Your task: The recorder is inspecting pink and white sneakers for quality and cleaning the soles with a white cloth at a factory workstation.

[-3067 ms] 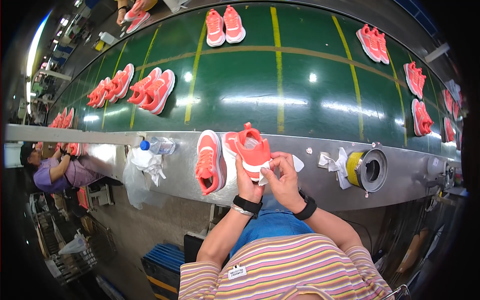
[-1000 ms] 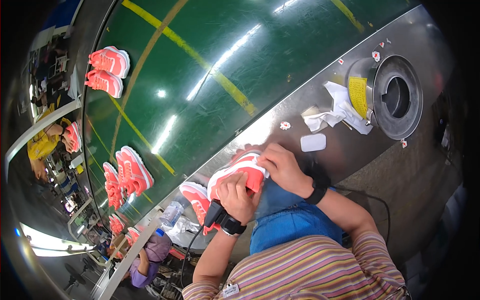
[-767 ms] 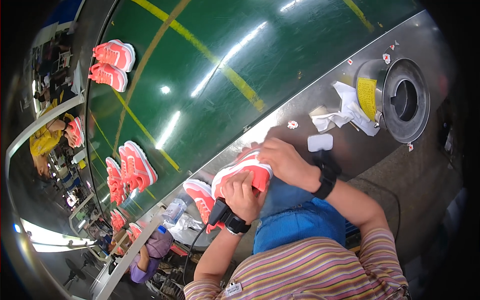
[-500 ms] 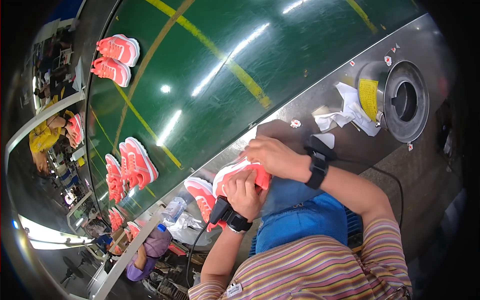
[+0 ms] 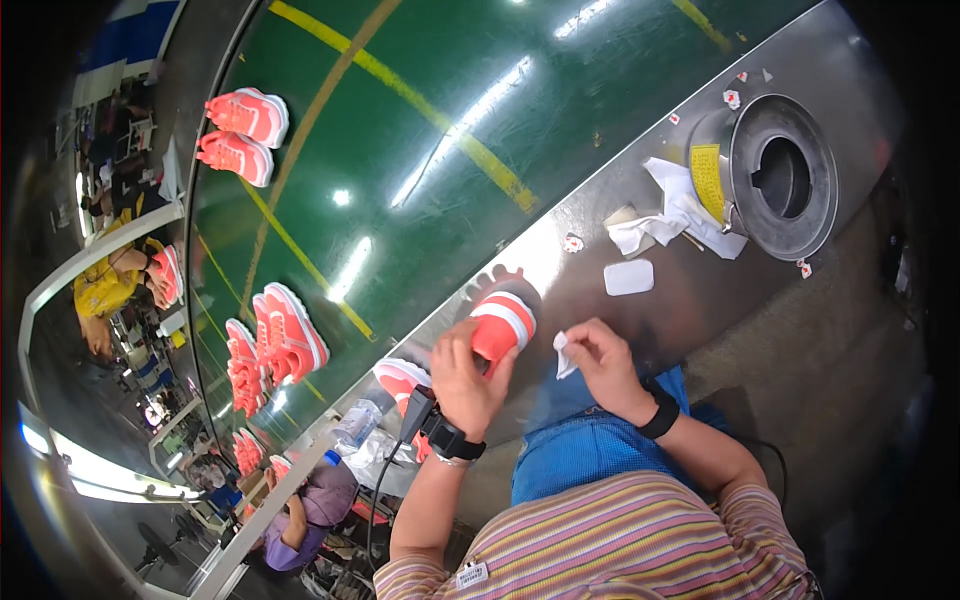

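L hand (image 5: 466, 385) clamped on coral shoe (image 5: 500, 322) over metal table (image 5: 580, 280), nr green belt (image 5: 450, 230); R hand (image 5: 608, 370) apart from it, fingertips pinched on white scrap (image 5: 563, 357). Risk imo: L grip loosens, shoe could slip, knock 2nd shoe (image 5: 402, 376).

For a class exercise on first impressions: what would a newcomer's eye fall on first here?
Probably the coral shoe in the left hand near the centre, with a white scrap pinched in the fingers of the right hand, to its right. Next, the green surface with yellow lines at the top, bearing more coral shoes towards its left. Then the round metal container on the metal ledge at the upper right.
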The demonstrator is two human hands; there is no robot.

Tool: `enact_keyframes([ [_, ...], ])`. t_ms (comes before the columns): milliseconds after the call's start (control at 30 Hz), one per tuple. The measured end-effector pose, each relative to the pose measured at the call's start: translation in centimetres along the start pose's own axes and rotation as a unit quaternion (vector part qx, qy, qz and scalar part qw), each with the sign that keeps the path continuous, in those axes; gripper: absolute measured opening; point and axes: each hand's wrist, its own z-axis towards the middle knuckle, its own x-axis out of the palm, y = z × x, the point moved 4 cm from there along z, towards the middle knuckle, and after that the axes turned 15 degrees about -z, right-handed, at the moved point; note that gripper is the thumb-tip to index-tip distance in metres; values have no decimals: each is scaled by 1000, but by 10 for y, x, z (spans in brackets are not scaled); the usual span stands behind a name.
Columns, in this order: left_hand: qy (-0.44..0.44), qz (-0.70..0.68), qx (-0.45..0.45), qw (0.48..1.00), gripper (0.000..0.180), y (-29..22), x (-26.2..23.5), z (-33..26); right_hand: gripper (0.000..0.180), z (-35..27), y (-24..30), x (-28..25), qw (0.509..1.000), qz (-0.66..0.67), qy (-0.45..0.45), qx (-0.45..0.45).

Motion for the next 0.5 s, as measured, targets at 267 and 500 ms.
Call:
enact_keyframes([
  [267,-75,-188,-105,974,46,11,-13,-3,6,51,52,34,986,18,83,-142],
  [500,-68,-68,26,995,51,5,2,-29,5,45,20,54,998,-23,31,-52],
])
